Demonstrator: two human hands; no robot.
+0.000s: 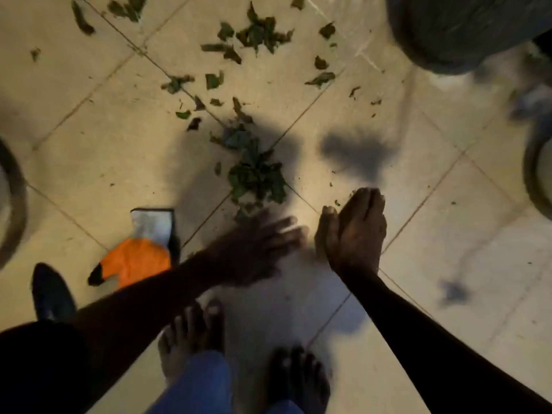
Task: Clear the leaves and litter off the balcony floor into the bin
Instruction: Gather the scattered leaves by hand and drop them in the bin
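The person is crouching over the tiled balcony floor [448, 234] with both hands low, and the job is looking only partly done. The left hand [254, 246] is blurring with motion, its fingers [286, 231] spread open and flat, holding nothing that I can make out. The right hand [354, 231] is standing on edge like a scoop, its fingers [367, 198] pressed together and slightly cupped, also gripping nothing; a few crumbs of leaf are lying just beside their tips.

Just beyond the left fingers, a gathered heap of green leaves [257, 180] is sitting on a tile joint, near both hands and between them in line. Farther beyond the fingers, loose leaves [257, 34] are scattered well apart across several tiles, none of them collected. To the outer side of the left fingers, an orange wrapper [137, 261] with a dark, silvery torn packet end [155, 224] touching it is lying untouched on the floor.

Far beyond the right fingers, a dark rounded shape that is likely the bin [466, 28] is showing at the frame's top; its inside is hidden, so what has gone in cannot be told. By my judgement the sweeping-together is under way, while lifting the heap, gathering the far scatter and picking up the wrapper are all remaining.
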